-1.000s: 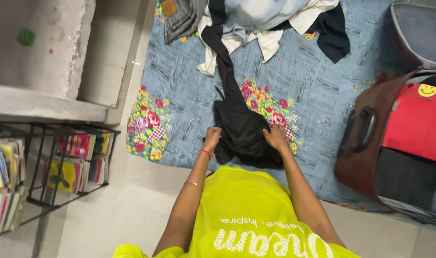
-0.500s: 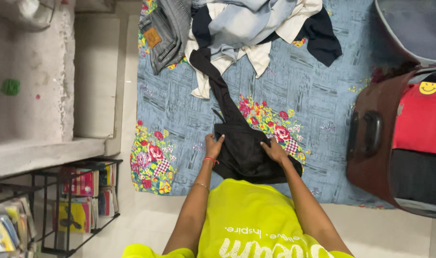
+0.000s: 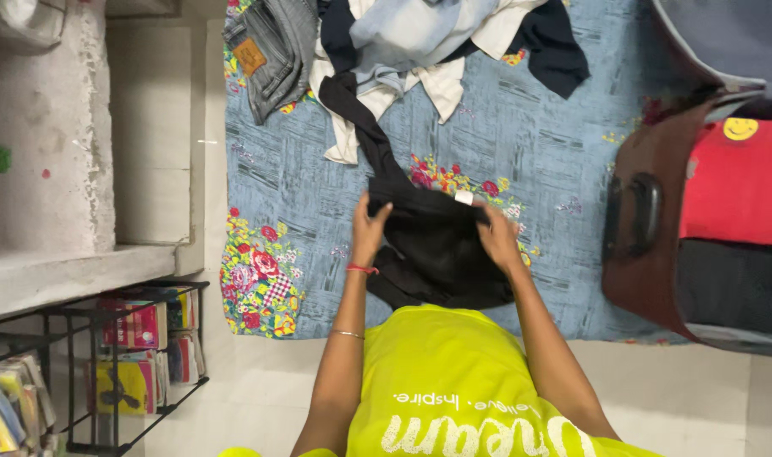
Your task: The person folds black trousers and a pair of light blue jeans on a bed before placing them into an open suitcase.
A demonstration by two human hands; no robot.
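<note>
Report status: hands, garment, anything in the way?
Left hand and right hand both grip the black fabric garment, spread on the blue floral bedsheet. Mixed clothes pile lies beyond.

Suitcase [image 3: 648, 220] and clothes pile [image 3: 403, 42] run off frame.

A home, likely a bedroom: a floral blue bedsheet [image 3: 521, 144] spread under a heap of clothes [image 3: 403, 42], an open suitcase [image 3: 699, 228] packed with folded garments, and a black wire rack [image 3: 107, 364] of books by the tiled floor [image 3: 259, 389]
</note>
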